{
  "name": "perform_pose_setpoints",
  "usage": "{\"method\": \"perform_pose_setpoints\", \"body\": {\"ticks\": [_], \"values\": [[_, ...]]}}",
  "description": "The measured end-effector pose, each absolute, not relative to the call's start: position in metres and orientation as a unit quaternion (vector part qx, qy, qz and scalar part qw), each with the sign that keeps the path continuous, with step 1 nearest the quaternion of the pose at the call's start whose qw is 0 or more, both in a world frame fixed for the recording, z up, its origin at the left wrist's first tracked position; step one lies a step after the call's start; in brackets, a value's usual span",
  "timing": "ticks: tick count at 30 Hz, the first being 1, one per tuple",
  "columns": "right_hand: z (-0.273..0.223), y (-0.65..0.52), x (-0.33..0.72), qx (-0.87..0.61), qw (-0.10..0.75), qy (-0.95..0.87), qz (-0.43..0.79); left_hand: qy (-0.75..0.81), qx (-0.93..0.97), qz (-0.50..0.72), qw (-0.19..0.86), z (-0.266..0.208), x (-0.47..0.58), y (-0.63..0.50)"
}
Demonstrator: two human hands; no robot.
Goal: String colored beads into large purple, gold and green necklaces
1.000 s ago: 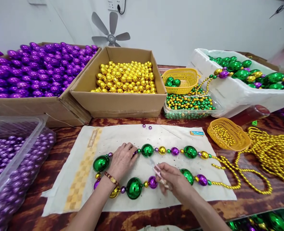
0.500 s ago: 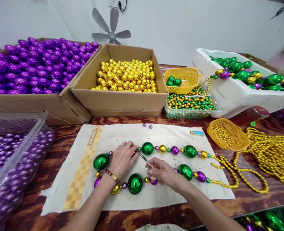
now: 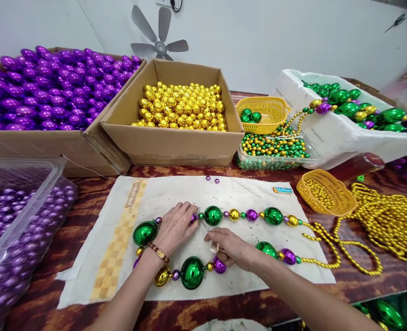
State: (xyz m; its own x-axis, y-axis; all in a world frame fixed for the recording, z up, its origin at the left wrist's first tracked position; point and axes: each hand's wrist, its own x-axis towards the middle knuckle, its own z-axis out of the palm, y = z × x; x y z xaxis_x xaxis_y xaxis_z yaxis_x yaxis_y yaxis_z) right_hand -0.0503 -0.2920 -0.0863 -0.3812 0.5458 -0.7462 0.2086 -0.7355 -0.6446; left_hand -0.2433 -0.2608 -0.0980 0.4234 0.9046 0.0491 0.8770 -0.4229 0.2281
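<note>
A bead necklace (image 3: 213, 215) of green, purple and gold beads lies in a long loop on a white cloth (image 3: 245, 280). My left hand (image 3: 178, 224), with a beaded bracelet at the wrist, rests on the upper strand, its fingers closed at a purple bead (image 3: 192, 219). My right hand (image 3: 233, 248) is closed round a slim pointed metal tool (image 3: 204, 225), whose thin tip reaches toward the strand beside my left fingertips. Its handle is hidden in the palm, and the exact kind does not show. Something small and whitish (image 3: 214, 249) shows under the right fingers.
Behind the cloth stand cardboard boxes of purple beads (image 3: 59, 92) and gold beads (image 3: 183, 105). Yellow baskets (image 3: 263, 115), a clear tray (image 3: 279, 161) and a white foam box (image 3: 313, 124) are at right. Gold bead strings (image 3: 392, 225) lie at far right; purple beads (image 3: 27, 230) fill a bag at left.
My right hand has shifted slightly left and turned, so less of the tool shows. My left hand stays at the same spot on the strand. The lower purple bead shows more.
</note>
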Motion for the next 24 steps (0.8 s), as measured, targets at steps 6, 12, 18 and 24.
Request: {"method": "perform_pose_setpoints", "body": {"ticks": [6, 12, 18, 24], "values": [[-0.089, -0.297, -0.058, -0.544, 0.14, -0.338, 0.755, 0.527, 0.838, 0.09, 0.111, -0.1, -0.249, -0.26], [-0.093, -0.303, -0.061, -0.527, 0.177, -0.303, 0.774, 0.55, 0.817, 0.107, 0.135, -0.103, -0.248, -0.261], [-0.093, -0.305, -0.062, -0.507, 0.185, -0.3, 0.787, 0.571, 0.804, 0.11, 0.125, -0.105, -0.247, -0.262], [-0.098, -0.303, -0.071, -0.52, 0.205, -0.272, 0.784, 0.573, 0.804, 0.11, 0.118, -0.106, -0.247, -0.264]]}}
